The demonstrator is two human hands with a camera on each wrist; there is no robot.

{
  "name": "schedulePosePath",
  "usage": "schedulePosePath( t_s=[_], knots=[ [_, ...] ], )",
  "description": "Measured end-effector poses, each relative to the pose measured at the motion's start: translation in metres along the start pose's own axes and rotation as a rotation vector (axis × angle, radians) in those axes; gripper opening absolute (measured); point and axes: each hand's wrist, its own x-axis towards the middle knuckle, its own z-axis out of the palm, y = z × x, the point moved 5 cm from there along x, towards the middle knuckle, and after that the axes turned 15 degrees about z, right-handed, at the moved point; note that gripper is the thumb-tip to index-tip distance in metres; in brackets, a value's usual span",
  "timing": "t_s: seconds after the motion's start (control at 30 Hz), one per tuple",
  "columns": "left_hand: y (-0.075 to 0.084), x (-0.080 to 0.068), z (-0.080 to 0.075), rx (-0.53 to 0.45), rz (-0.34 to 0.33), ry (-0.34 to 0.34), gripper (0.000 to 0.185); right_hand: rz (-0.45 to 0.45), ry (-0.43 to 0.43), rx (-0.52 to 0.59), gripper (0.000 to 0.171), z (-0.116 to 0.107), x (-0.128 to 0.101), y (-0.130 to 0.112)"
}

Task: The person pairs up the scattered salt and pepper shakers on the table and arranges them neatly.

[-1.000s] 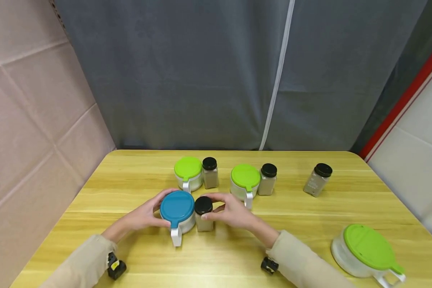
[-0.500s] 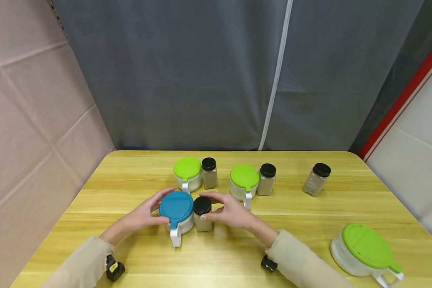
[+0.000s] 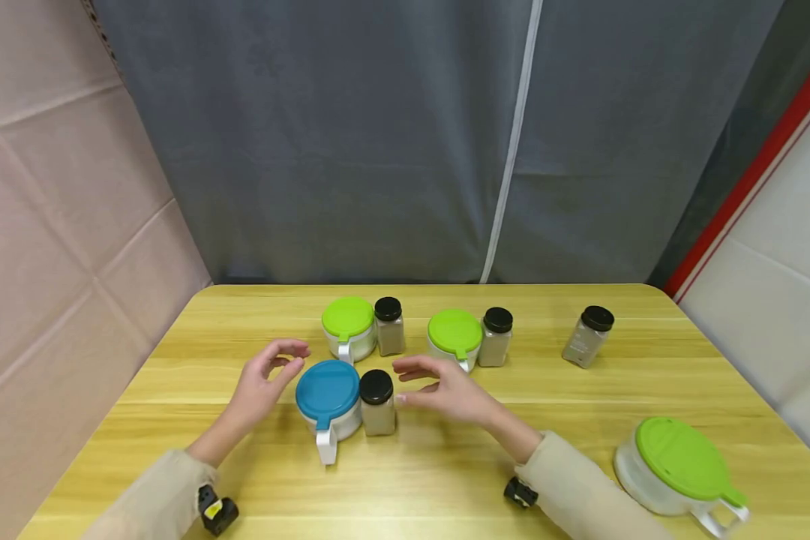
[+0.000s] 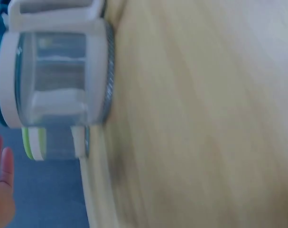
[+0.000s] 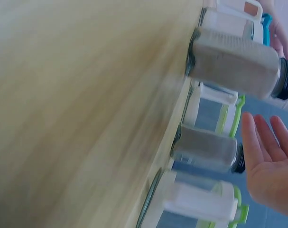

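Blue-lidded clear plastic cup with a white handle [image 3: 328,401] stands near the front middle of the yellow wooden table [image 3: 580,390], touching the small black-capped glass spice jar [image 3: 377,402] on its right. We see bare wood on both sides and toward the near edge. Our left hand [image 3: 265,376] hovers just left of the cup, fingers relaxed, holding nothing; our right hand [image 3: 445,388] is likewise spread just right of the jar, apart from it. Both wrist views are blurred, with each hand cut off at the frame edge.
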Motion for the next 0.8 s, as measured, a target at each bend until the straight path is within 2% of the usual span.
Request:
schedulePosePath(
  t_s=[0.17, 0.33, 0.5, 0.63, 0.8],
  knots=[
    [0.031, 0.009, 0.008, -0.024, 0.073, 0.069, 0.011, 0.007, 0.037, 0.035, 0.040, -0.016, -0.005, 0.009],
    [0.052, 0.013, 0.017, -0.055, 0.157, 0.081, 0.014, 0.004, 0.087, -0.011, 0.039, -0.033, -0.008, 0.028],
    [0.058, 0.012, 0.026, -0.089, 0.191, 0.042, 0.017, -0.010, 0.138, -0.066, 0.040, -0.053, -0.020, 0.035],
    [0.057, 0.009, 0.034, -0.141, 0.187, 0.015, 0.020, -0.016, 0.178, -0.120, 0.040, -0.071, -0.033, 0.034],
    [0.069, 0.007, 0.044, -0.211, 0.210, -0.010, 0.019, 0.012, 0.244, -0.202, 0.040, -0.093, -0.052, 0.028]
  ],
)
